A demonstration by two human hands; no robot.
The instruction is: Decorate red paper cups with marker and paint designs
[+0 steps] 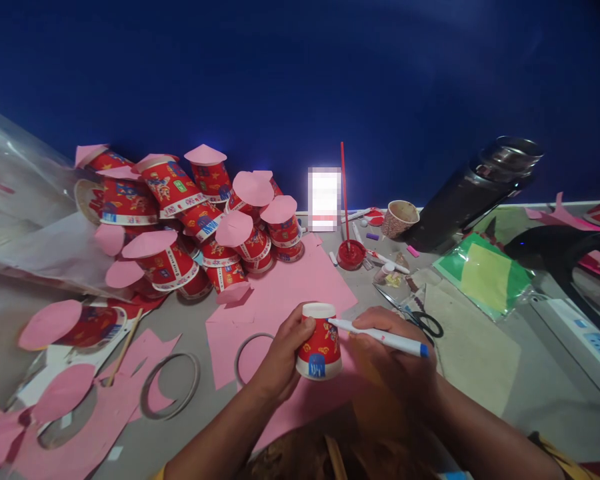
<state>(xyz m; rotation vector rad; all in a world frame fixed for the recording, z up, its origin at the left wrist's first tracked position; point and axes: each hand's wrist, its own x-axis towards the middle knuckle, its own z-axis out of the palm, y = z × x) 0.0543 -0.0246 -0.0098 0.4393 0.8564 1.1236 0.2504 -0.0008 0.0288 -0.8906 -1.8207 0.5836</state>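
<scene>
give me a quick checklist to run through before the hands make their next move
1. Left hand has a grip on the cup: ok, thumb and fingers around its side.
2. Cup's wider end faces down: ok.
3. Right hand holds the marker with its tip toward the cup: ok.
4. Marker tip touches the cup: cannot tell from this angle.
5. Scissors well away from the right hand: not ok, they lie just beyond it.

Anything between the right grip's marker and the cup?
Nothing visible. The marker in the right grip reaches the cup near its top; contact isn't clear. The left grip holds the cup's left side, clear of the marker's tip.
</scene>
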